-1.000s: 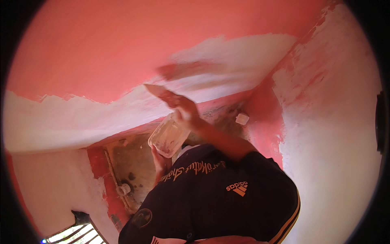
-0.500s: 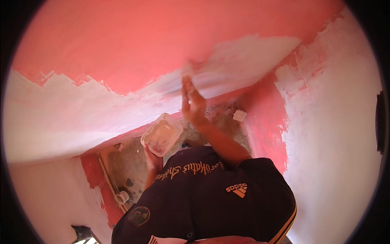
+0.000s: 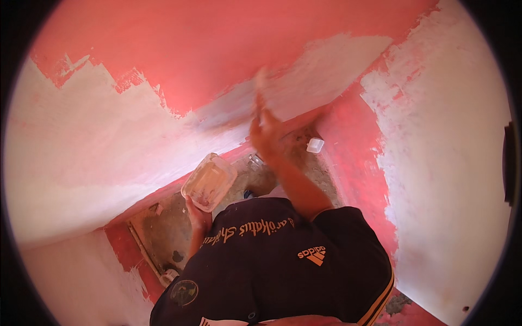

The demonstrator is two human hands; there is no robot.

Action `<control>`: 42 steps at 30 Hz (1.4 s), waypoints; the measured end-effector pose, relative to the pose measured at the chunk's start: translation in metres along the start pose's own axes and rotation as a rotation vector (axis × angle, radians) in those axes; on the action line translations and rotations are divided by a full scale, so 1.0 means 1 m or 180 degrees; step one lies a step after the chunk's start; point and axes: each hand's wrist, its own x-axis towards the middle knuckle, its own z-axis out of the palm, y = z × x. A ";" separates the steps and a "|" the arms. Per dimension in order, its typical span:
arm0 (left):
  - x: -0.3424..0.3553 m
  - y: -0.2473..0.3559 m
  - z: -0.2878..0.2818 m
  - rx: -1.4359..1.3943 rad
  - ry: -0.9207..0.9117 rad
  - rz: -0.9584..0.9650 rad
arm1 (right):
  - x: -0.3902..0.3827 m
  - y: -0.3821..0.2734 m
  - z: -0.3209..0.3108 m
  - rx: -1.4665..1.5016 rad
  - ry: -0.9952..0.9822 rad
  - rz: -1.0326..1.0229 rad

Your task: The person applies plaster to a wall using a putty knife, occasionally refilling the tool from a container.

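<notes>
My left hand (image 3: 197, 216) grips a clear plastic rectangular container (image 3: 209, 180) by its lower left end; a pale, smeared residue shows inside it. Above and to the right, my right hand (image 3: 263, 133) is closed around a thin flat tool (image 3: 260, 95), smeared by motion, so its exact kind is unclear. The tool is raised against the wall in front of me, near the ragged border between pink paint (image 3: 179, 49) and a whitish coat (image 3: 92, 141). Whether its tip touches the wall I cannot tell. A dark shirt on my body fills the lower middle.
The right wall (image 3: 446, 163) carries a patchy white coat over pink, as does the lower left wall (image 3: 65, 261). Below lie a stained concrete floor (image 3: 157, 233), a small translucent square container (image 3: 315, 144), a small glass-like item (image 3: 255, 161) and a pipe (image 3: 142, 247) along the left.
My right hand and its tool have swung right and upward, from pointing up-left to nearly upright. My left hand with the container has shifted slightly left. The view has shifted a little.
</notes>
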 end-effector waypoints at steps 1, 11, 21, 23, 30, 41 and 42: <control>-0.003 0.001 0.001 -0.0008 -0.0012 -0.0015 | -0.014 -0.008 0.004 0.0387 -0.0069 -0.0153; 0.008 -0.010 -0.010 -0.0218 -0.0131 -0.0016 | 0.148 0.114 -0.136 -0.0198 0.1389 0.0684; 0.007 -0.011 -0.009 -0.0111 -0.0181 0.0048 | -0.015 0.037 -0.071 -0.1453 -0.0906 0.0002; 0.009 -0.012 -0.011 -0.0158 -0.0135 0.0078 | 0.064 0.059 -0.114 -0.0586 0.0397 0.0689; 0.011 -0.009 -0.001 -0.0132 -0.0237 0.0087 | 0.080 0.076 -0.080 -0.1522 0.0736 0.0470; 0.010 -0.010 -0.011 -0.0231 -0.0296 0.0043 | 0.038 0.071 -0.117 -0.0931 0.0741 0.0590; 0.010 -0.010 -0.010 -0.0312 -0.0281 0.0095 | 0.077 0.088 -0.146 -0.0800 0.1380 0.0818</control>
